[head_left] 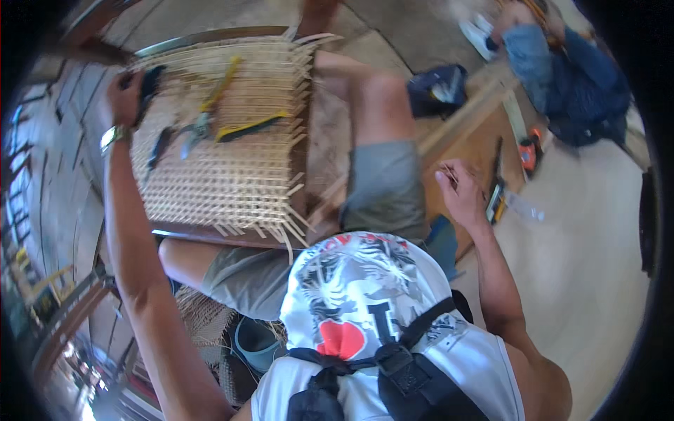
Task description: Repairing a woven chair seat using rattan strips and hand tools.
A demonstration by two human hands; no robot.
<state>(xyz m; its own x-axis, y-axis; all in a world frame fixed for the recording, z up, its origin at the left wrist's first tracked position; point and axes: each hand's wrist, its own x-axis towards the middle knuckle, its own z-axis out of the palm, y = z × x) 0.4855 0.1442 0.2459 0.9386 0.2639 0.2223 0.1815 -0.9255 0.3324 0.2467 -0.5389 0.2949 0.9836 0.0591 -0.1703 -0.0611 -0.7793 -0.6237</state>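
Note:
A woven cane chair seat [232,175] in a dark wooden frame lies in front of me, with loose strand ends sticking out along its right and near edges. My left hand [126,95], a watch on its wrist, reaches to the seat's far left corner and grips a dark tool [149,84]. Pliers with yellow handles [210,105] and a black-and-yellow tool [249,128] lie on the weave. My right hand [460,193] is off to the right, fingers pinched on a thin cane strand [449,174].
My bent knees [379,105] flank the seat. A wooden board [477,140] with an orange tool [530,151] and a dark bag [439,88] lie on the floor to the right. Another person in blue [569,67] sits at the far right. More woven cane [203,319] lies lower left.

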